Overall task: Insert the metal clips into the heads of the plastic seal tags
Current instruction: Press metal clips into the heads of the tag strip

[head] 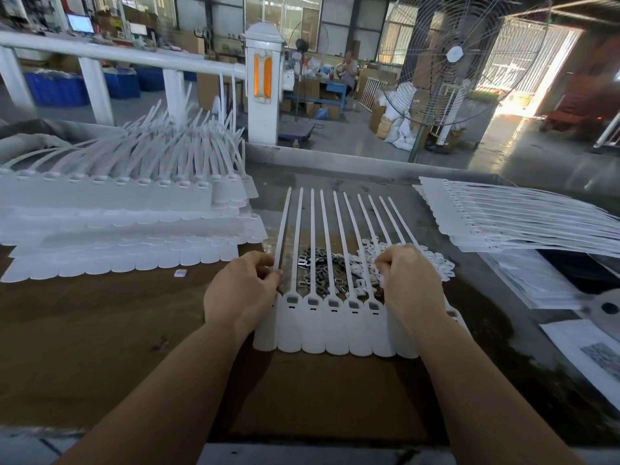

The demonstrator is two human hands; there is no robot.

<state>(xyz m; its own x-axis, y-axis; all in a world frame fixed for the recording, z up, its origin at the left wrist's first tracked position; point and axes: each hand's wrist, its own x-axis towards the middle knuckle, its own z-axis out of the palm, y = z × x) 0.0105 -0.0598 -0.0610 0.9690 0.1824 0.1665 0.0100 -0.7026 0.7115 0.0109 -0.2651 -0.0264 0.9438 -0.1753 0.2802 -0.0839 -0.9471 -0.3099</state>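
A joined strip of white plastic seal tags (335,327) lies flat on the brown worktop (100,330) just in front of the person, flags toward them and the thin tails fanning away; the heads visible between the two hands each show a small rectangular window. Beneath and between the tails sits a loose heap of dark metal clips (318,263), and just to its right a heap of small white plastic pieces (432,263). The left hand (241,290) rests at the strip's left end, fingers curled and pinching the leftmost tail near its head. The right hand (409,280) lies over the right end of the strip with its fingers curled down at the white pieces; whether it holds anything cannot be told. A single small white piece (181,273) lies alone on the worktop to the left. Further left are stacked strips of tags (117,209) with tails sticking upward, and at the right another stack (503,219) lies flat. Beyond the bench stand a white railing (134,57) and a large floor fan (453,58)
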